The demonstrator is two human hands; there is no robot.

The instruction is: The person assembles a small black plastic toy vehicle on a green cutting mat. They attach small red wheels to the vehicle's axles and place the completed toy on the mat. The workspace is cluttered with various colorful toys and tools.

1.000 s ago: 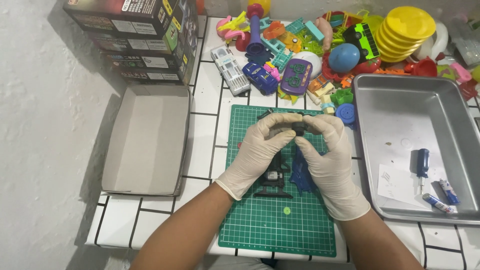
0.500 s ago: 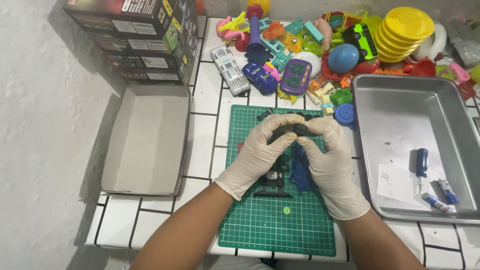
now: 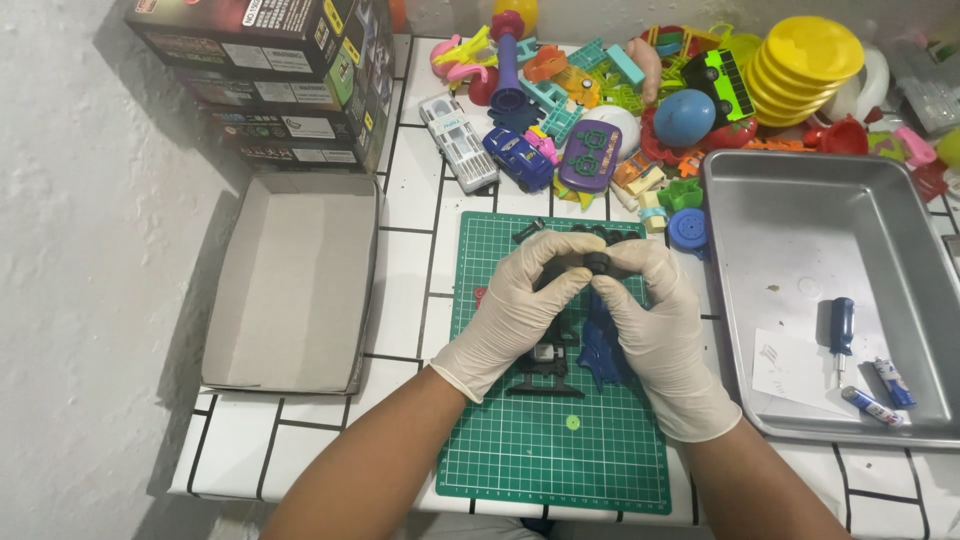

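White-tiled tabletop carries a green mat [image 3: 560,440]; above its middle, left hand [image 3: 520,305] and right hand [image 3: 655,320] pinch a black toy part [image 3: 597,263]. Best grip firmly, turning evenly.

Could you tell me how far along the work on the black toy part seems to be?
Done: black pieces and a blue piece lie loose on the green mat. In hand: left hand and right hand pinch the black toy part. Left: the screwdriver sits unused in the tray.
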